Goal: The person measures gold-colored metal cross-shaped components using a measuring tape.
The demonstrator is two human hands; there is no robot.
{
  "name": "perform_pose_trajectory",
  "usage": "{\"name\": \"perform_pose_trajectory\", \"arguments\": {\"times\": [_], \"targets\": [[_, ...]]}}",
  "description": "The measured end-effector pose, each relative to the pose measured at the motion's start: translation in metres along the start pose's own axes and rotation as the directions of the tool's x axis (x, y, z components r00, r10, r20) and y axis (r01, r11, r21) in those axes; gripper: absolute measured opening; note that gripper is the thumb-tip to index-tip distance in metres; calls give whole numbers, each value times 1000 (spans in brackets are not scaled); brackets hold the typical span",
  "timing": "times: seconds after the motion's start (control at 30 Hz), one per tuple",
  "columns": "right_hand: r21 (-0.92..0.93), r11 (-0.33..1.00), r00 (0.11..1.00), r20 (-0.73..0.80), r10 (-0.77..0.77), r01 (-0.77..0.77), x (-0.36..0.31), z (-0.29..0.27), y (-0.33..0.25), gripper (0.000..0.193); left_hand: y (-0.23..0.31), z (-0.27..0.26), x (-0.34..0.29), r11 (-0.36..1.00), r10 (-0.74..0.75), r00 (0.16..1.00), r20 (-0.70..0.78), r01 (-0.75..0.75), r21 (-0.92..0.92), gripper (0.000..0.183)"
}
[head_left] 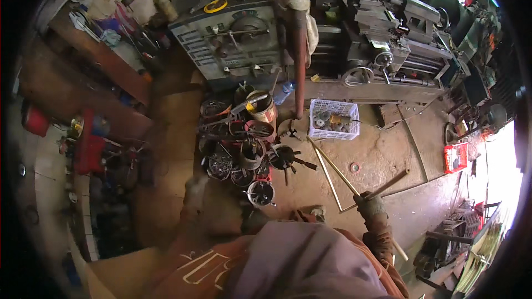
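My right hand [371,206], in a dark glove, is closed around metal tubing at the lower right of centre. A brownish round tube [390,182] sticks out of the fist toward the upper right. From the same hand a brass-coloured bar [334,166] slants up and left over the floor. Beside that bar lies a paler strip [329,181], and whether the two are joined I cannot tell. A pale tube end [401,251] shows below my right forearm. My left hand [254,219] is a dark, blurred shape close to my body, its fingers hidden.
A large lathe [377,44] stands ahead, with a red-brown upright pole [300,66] before it. A white plastic crate [334,133] of metal parts sits on the floor. Several tool-filled buckets [251,154] crowd the left. A roll of tape [355,168] and red crate [456,158] lie right.
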State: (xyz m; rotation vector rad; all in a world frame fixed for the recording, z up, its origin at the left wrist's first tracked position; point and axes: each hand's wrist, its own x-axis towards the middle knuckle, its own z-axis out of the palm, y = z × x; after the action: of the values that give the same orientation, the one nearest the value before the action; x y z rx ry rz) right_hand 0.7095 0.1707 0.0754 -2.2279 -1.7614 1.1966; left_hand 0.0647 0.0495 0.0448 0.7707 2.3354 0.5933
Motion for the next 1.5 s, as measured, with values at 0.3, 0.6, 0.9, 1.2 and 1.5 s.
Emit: {"name": "perform_pose_trajectory", "arguments": {"times": [0.3, 0.6, 0.9, 1.2, 1.5], "targets": [[163, 985, 989, -129, 70, -48, 17, -30, 112, 40, 288, 24, 137, 745, 650, 702, -290, -664, 64, 42], [142, 980, 930, -321, 178, -138, 13, -45, 138, 41, 548, 5, 298, 681, 723, 607, -330, -550, 483, 65], [308, 806, 734, -338, 589, -505, -30, -105, 63, 40, 686, 30, 435, 658, 743, 537, -399, -478, 582, 57], [385, 597, 572, -191, 798, -704, -34, -140, 34, 46, 672, 270, 292, 272, 911, 199, -362, -949, 161, 49], [570, 543, 542, -193, 818, -616, -48, -124, 102, 38, 548, 438, 39, 509, 833, 375, 407, -807, -299, 42]]}}
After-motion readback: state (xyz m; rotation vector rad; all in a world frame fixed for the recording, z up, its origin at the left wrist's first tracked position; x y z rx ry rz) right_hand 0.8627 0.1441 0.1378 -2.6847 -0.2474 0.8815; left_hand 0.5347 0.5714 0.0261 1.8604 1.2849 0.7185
